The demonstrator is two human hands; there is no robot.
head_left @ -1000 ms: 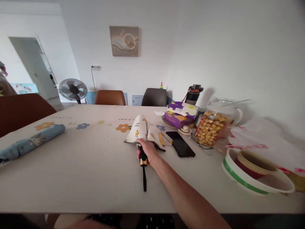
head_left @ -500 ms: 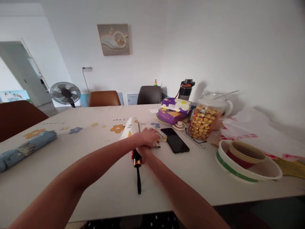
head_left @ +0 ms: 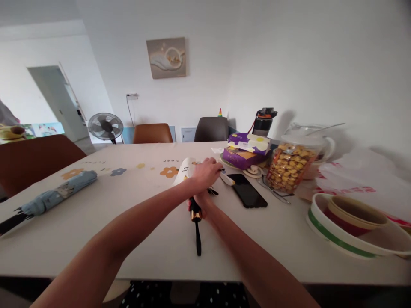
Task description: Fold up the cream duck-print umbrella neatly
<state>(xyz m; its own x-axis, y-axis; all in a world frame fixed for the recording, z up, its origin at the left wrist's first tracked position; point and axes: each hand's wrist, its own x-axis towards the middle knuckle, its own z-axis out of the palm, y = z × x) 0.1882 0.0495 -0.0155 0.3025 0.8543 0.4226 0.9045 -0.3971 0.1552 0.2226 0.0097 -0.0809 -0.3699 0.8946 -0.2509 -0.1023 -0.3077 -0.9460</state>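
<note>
A folded white umbrella (head_left: 183, 171) with small printed figures lies on the table in front of me, its black handle with a gold band pointing towards me. My right hand (head_left: 201, 202) is wrapped round the handle, partly hidden under my left wrist. My left hand (head_left: 208, 174) crosses over it, its fingers curled at the umbrella's right side. A loose white flap of cloth (head_left: 227, 179) sticks out beyond those fingers; exactly what they pinch is hidden. From the handle's end hangs a black wrist strap (head_left: 198, 239). A blue folded umbrella (head_left: 61, 196) lies at the left.
Right of my hands lies a black phone (head_left: 247, 191). Behind it are purple boxes (head_left: 245, 149), a jar of snacks (head_left: 290, 167) and a black bottle (head_left: 263, 122). Nested bowls (head_left: 340, 233) and a white plastic bag (head_left: 359, 175) stand at the right.
The view has swung left, so things appear further right, and the blue umbrella's black handle now shows. My left hand has risen and curled more over the white umbrella's side.
</note>
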